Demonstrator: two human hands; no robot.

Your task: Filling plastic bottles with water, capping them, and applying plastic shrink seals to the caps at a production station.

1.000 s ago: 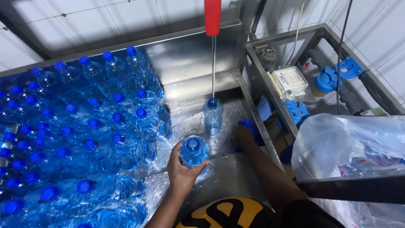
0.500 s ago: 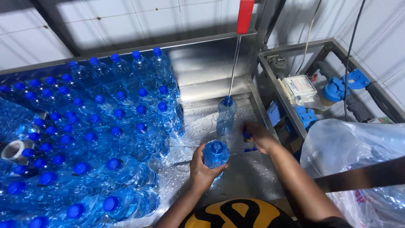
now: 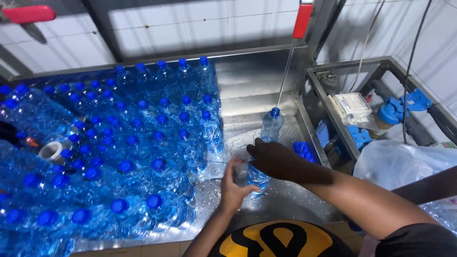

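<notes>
A clear blue water bottle (image 3: 258, 180) stands on the wet steel tray (image 3: 285, 200) in front of me. My left hand (image 3: 234, 186) grips its side from the left. My right hand (image 3: 273, 159) lies over its top and hides the neck and cap. Just behind, a second bottle (image 3: 272, 124) stands under a thin steel filling pipe (image 3: 285, 76) with a red handle (image 3: 302, 20). A small heap of loose blue caps (image 3: 303, 150) lies right of my right hand.
Several capped blue bottles (image 3: 143, 143) crowd the tray's left half. A tape roll (image 3: 51, 151) lies among them. At the right, a steel frame (image 3: 342, 138) holds a white box (image 3: 352, 104) and blue fittings (image 3: 395, 109). A plastic bag (image 3: 404, 164) sits below.
The bottle has come down from my raised left hand onto the tray. My right hand has moved from the heap of caps onto the bottle's top.
</notes>
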